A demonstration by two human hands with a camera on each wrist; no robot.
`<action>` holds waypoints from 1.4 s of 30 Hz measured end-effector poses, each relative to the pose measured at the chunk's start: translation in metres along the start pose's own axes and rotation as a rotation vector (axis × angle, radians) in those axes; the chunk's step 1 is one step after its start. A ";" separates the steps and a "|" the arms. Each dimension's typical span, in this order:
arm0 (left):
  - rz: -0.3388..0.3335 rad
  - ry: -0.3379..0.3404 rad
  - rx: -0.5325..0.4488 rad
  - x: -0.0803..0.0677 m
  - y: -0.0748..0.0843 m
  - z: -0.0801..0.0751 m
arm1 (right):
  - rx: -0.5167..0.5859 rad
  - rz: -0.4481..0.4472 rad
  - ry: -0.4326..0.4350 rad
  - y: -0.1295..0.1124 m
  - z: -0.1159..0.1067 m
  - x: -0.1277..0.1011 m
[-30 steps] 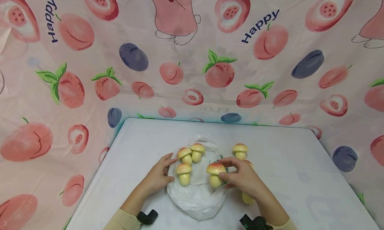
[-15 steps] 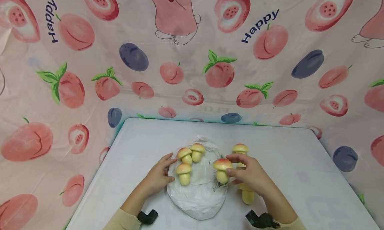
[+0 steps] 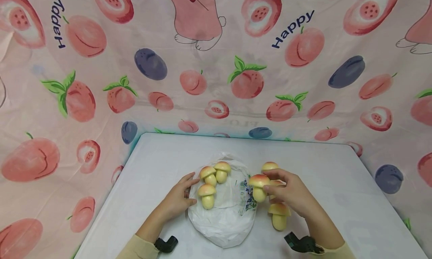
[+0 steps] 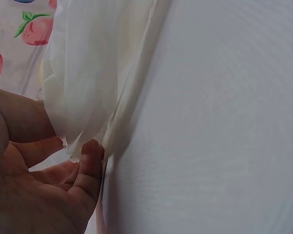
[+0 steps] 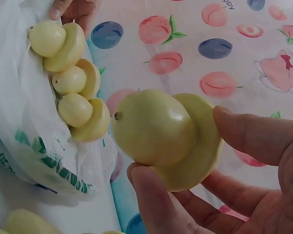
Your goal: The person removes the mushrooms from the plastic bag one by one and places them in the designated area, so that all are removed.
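A white plastic bag (image 3: 219, 227) lies on the table with three toy mushrooms on it: a back one (image 3: 221, 172), one beside it (image 3: 207, 175) and a nearer one (image 3: 206, 196). At the bag's left edge, my left hand (image 3: 177, 197) holds the plastic between its fingers; the left wrist view shows the bag's folded edge (image 4: 83, 122) there. My right hand (image 3: 287, 191) grips another toy mushroom (image 3: 259, 187), yellow with an orange-tinted cap, raised by the bag's right edge. In the right wrist view its round stem (image 5: 154, 126) faces the camera, between thumb and fingers.
Right of the bag are more toy mushrooms: a near one (image 3: 279, 216), a far one (image 3: 270, 166) partly covered by my right hand, and one (image 3: 276, 183) mostly hidden behind it. The white table (image 3: 337, 199) meets a fruit-printed cloth (image 3: 216, 63) at the back.
My right hand has moved right with the toy mushroom, from over the bag to its right edge, uncovering the bag's print and the near mushroom. The left hand has stayed still.
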State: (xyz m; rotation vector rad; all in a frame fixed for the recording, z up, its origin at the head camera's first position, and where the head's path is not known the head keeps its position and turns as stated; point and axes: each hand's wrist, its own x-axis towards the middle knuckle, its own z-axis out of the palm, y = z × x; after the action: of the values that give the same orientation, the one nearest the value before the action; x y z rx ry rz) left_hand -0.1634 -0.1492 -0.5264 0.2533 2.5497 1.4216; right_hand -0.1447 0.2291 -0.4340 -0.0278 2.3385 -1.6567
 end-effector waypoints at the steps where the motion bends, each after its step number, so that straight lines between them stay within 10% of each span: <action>1: -0.001 0.000 0.002 0.000 0.000 0.000 | -0.001 -0.005 0.002 0.000 -0.002 0.000; 42: -0.018 0.013 0.008 0.000 0.000 0.001 | -0.100 -0.013 0.076 0.027 -0.082 0.015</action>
State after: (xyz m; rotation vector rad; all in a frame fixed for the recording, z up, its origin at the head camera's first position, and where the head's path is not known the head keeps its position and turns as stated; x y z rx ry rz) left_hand -0.1636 -0.1484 -0.5263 0.2228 2.5615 1.4119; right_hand -0.1739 0.3117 -0.4375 -0.0006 2.4810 -1.5711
